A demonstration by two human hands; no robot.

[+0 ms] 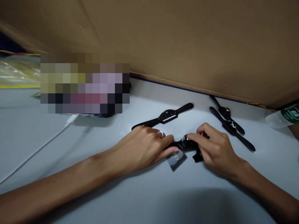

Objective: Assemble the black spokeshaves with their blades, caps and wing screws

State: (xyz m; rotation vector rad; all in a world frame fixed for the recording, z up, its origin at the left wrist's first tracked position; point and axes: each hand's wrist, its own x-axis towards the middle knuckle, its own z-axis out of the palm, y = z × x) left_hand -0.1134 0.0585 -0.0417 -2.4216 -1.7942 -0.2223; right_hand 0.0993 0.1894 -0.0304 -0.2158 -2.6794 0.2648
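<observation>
A black spokeshave (181, 144) lies on the table between my hands. My left hand (144, 144), a ring on one finger, is closed around its left handle. Over its middle my right hand (216, 147) is bent, with the fingertips brought together at a small shiny part; what they pinch is too small to make out. The far handle is hidden by that hand. Under the right fingers a flat black piece (198, 157) with a notched edge shows in part. A small clear packet (177, 160) lies just below my left thumb.
Behind my left hand lies another spokeshave (168, 115). Two more spokeshaves (231, 127) rest side by side at the right. A clear bottle (277, 119) with a green label lies at the right edge. A white cable (37, 151) runs to a blurred-out object (93, 90). A cardboard wall (175, 40) stands behind.
</observation>
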